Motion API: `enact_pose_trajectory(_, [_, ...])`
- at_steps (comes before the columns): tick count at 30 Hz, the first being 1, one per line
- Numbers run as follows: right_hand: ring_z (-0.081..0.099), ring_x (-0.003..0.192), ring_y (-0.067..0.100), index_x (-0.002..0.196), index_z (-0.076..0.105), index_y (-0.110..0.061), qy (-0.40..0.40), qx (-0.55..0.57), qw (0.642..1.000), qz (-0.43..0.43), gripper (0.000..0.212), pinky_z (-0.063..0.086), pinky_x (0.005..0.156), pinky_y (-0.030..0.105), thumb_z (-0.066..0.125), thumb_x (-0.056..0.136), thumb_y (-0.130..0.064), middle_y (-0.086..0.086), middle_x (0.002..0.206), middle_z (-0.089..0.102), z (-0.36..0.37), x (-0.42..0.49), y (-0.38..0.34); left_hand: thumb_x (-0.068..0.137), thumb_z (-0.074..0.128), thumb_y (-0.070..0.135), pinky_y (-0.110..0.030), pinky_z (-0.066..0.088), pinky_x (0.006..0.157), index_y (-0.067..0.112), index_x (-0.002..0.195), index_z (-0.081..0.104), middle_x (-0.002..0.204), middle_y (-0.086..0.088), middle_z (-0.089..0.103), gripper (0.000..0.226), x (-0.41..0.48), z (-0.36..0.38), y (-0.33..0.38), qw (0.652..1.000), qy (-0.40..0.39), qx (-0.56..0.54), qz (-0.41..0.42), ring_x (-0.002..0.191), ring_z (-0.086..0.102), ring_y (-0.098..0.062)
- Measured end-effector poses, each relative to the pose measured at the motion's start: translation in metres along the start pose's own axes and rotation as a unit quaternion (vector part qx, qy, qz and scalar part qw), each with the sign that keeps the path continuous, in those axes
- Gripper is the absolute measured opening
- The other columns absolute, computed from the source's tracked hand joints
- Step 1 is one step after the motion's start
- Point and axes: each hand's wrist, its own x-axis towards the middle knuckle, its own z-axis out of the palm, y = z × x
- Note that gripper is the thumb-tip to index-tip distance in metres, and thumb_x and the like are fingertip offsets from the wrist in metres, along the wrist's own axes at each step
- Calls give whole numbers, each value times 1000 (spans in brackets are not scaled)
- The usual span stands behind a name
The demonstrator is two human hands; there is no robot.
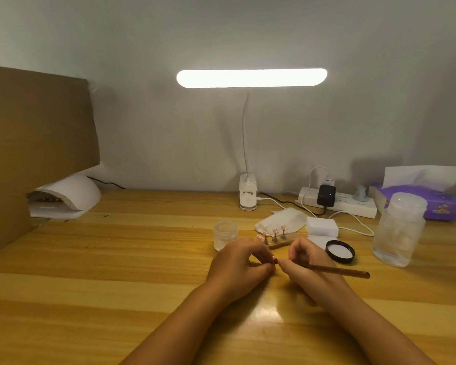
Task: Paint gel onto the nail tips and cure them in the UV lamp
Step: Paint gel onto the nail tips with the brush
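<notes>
My right hand (304,262) grips a brown-handled gel brush (337,270) near its tip, the handle pointing right. My left hand (237,262) pinches a small nail tip (273,258) on its stand, right at the brush tip. Behind my hands a wooden holder strip (281,243) carries several pink nail tips (275,231) on little stands. A small open glass gel jar (224,234) stands at the holder's left. Its black lid (340,251) lies upside down to the right. The white UV lamp (69,196) sits at the far left against the wall.
A lit desk lamp (248,198) stands at the back centre. A power strip (337,202) with cables, white tissue (282,219), a white block (322,225), a clear plastic bottle (398,230) and a purple tissue box (419,201) fill the right. A cardboard panel (34,133) borders the left.
</notes>
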Motion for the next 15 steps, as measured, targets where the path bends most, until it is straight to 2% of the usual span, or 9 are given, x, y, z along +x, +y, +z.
enact_pose_trajectory(3, [44,61,14,80,53,-7,22,-1,1000,-6,13,38,58,32,65,83,-9,5,66,50,-1,1,4,83,73,32,-20,47,69,35,88,71,84,23,63,6,0,0,0,1000,-1,-2,-3,87,62,3])
enact_pose_trajectory(6, [59,60,10,85,57,-11,16,50,999,5,13,48,55,21,69,86,-17,1,65,64,-1,1,2,83,73,32,-22,48,70,35,89,71,84,25,62,7,-1,1,0,1000,-4,0,-8,87,62,3])
enact_pose_trajectory(8, [66,64,6,88,57,-12,-3,65,998,4,15,49,56,13,69,87,-20,-2,69,71,0,1,1,83,73,32,-21,46,69,36,90,70,82,27,60,8,-1,1,0,1000,-3,2,-10,87,61,3])
enact_pose_trajectory(11, [64,64,12,86,57,-13,-3,17,1000,3,15,50,58,23,70,86,-19,4,70,68,2,2,2,84,73,31,-18,44,68,36,90,70,84,25,62,9,0,1,-1,1000,-1,1,-12,88,62,3])
enact_pose_trajectory(15, [45,60,13,82,55,-7,13,-2,1000,-7,13,38,57,31,67,82,-10,4,66,52,0,2,5,84,73,32,-19,45,69,40,85,67,89,22,68,10,-1,1,0,1000,-2,-1,-14,89,62,4])
